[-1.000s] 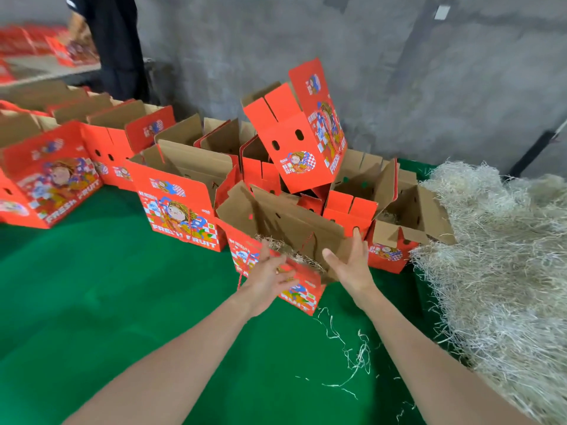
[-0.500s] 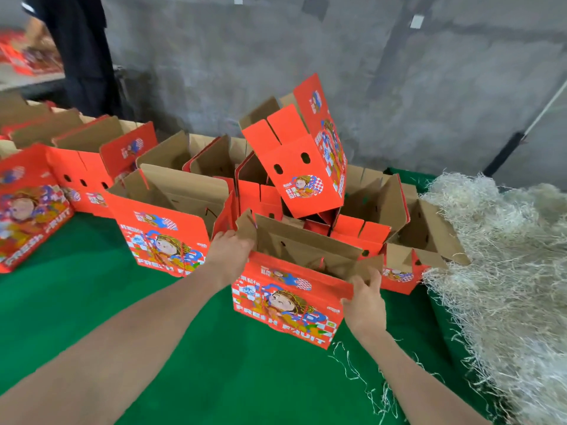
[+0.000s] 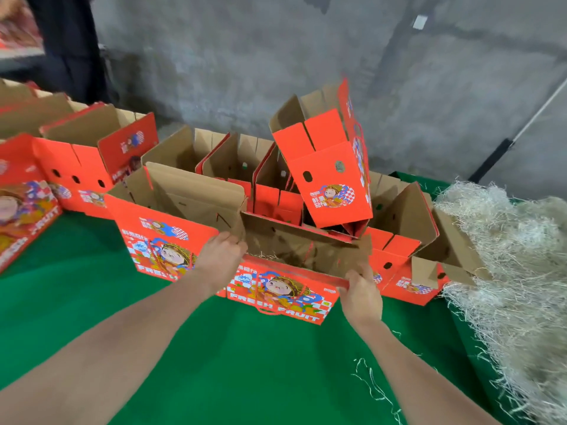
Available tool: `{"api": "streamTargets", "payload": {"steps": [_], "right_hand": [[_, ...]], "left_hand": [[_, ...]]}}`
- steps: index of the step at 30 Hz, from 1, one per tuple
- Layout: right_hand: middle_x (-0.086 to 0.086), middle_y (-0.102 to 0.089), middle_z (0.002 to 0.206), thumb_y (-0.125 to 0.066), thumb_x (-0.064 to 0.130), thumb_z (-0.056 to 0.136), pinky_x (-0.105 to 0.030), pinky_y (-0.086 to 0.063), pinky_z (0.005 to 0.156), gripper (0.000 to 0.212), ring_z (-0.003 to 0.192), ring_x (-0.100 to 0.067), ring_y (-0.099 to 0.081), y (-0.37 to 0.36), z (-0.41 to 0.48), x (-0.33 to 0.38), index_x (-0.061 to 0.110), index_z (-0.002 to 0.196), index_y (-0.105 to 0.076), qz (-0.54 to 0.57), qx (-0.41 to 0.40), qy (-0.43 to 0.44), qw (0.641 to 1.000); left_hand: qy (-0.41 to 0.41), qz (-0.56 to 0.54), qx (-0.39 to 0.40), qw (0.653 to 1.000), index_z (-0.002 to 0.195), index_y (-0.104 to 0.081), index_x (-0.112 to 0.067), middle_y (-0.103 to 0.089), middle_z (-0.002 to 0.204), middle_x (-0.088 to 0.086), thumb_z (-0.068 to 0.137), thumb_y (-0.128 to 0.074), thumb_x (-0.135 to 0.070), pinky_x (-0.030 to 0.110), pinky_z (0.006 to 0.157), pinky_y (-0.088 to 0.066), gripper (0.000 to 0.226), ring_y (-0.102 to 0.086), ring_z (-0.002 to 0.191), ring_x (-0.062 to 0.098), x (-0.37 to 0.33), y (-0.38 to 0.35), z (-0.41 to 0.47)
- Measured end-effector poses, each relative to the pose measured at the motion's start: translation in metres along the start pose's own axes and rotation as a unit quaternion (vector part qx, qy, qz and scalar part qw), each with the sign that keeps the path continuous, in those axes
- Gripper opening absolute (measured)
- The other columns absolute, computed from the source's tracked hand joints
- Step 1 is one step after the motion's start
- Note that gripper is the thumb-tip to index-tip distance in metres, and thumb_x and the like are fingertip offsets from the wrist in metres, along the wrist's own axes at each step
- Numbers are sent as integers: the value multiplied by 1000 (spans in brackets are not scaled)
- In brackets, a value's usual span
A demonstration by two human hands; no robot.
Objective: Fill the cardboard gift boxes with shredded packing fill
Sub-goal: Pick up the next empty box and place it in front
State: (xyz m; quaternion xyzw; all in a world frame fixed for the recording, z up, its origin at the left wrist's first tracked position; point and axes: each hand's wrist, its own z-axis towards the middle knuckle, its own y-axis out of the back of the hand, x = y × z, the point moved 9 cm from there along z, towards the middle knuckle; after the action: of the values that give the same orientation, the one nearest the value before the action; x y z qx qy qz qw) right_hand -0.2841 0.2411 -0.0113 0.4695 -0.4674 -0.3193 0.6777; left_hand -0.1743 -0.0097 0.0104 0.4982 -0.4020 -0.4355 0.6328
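A red "FRESH FRUIT" gift box (image 3: 282,294) stands upright on the green table in front of me, its flaps open and a little pale shredded fill (image 3: 270,256) showing inside. My left hand (image 3: 221,259) grips its left top corner. My right hand (image 3: 361,294) grips its right top corner at the front wall. A big heap of shredded packing fill (image 3: 515,271) lies at the right edge of the table.
Several more open red boxes crowd behind and to the left, one box (image 3: 329,167) tipped on top of the pile. A person in dark clothes (image 3: 66,47) stands at the back left. Loose shreds (image 3: 372,384) lie on the green cloth (image 3: 245,363). A concrete wall is behind.
The box was tilted and lifted a second ago; now it stands upright on the cloth, and both hands have closed on its top corners. The view has shifted right.
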Motion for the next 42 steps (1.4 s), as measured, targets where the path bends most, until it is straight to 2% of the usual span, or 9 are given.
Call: {"api": "streamTargets", "payload": {"steps": [4,7,12,15,20,25,28,35,42], "right_hand": [[-14,-11,153,-67,22,83,-51,-20,111,49,138,-38,-19,2,0,6,15,126,-44,-1,-50,-43,998],[-16,-5,156,-72,13,74,-53,3,110,79,142,-39,1,12,-14,71,17,142,-32,-39,-140,110,983],[-4,30,151,-54,17,88,-53,10,110,75,140,-34,20,-58,-34,163,26,149,-11,-181,42,306,934],[-6,10,157,-57,14,82,-55,6,111,72,142,-32,13,-54,-24,181,25,145,-23,-148,10,221,964],[-3,14,157,-48,13,84,-54,4,112,83,143,-30,12,-75,-32,254,35,148,0,-194,39,324,925],[-15,-20,153,-68,17,76,-59,-5,109,58,142,-35,-12,-63,-35,314,21,131,-51,-133,-22,297,945],[-11,-22,153,-69,15,76,-58,-7,110,60,143,-29,-16,-69,-42,352,21,132,-51,-159,-25,346,924],[-1,20,155,-49,27,91,-46,17,110,75,141,-19,20,-99,-27,415,31,148,-1,-281,86,387,874],[1,14,157,-52,27,92,-42,18,110,74,142,-18,18,-99,-24,461,32,148,-4,-246,83,410,874]], "left_hand": [[58,-166,-24,984,116,-60,-15,-61,112,5,94,-51,-21,31,90,-41,25,-49,108,22,16,-3,3],[60,-258,-50,963,129,-51,-11,-54,127,9,94,-47,-9,33,93,-44,35,-52,112,26,20,6,-1],[35,-277,-82,957,129,-51,-10,-50,133,5,94,-45,-6,30,95,-42,36,-50,118,23,43,20,-22],[11,-265,-100,959,129,-52,-9,-47,139,6,93,-44,-4,31,101,-40,37,-48,124,23,65,34,-41],[43,-271,-104,956,127,-54,-6,-52,134,8,93,-44,-4,34,98,-39,35,-50,119,24,122,47,-75],[253,-267,-181,912,115,-61,-8,-59,120,7,92,-48,-10,35,90,-44,27,-54,111,27,277,49,-134],[386,-207,-224,870,124,-51,-2,-51,129,16,89,-51,-7,37,98,-35,36,-44,119,34,395,60,-169],[471,-39,-38,880,148,-16,-13,-12,156,3,85,-51,-6,51,114,-12,73,-3,143,26,560,32,-166],[420,-3,80,904,88,-64,-18,-67,91,-2,87,-46,-14,60,110,1,18,-48,120,23,562,-15,-133]]}}
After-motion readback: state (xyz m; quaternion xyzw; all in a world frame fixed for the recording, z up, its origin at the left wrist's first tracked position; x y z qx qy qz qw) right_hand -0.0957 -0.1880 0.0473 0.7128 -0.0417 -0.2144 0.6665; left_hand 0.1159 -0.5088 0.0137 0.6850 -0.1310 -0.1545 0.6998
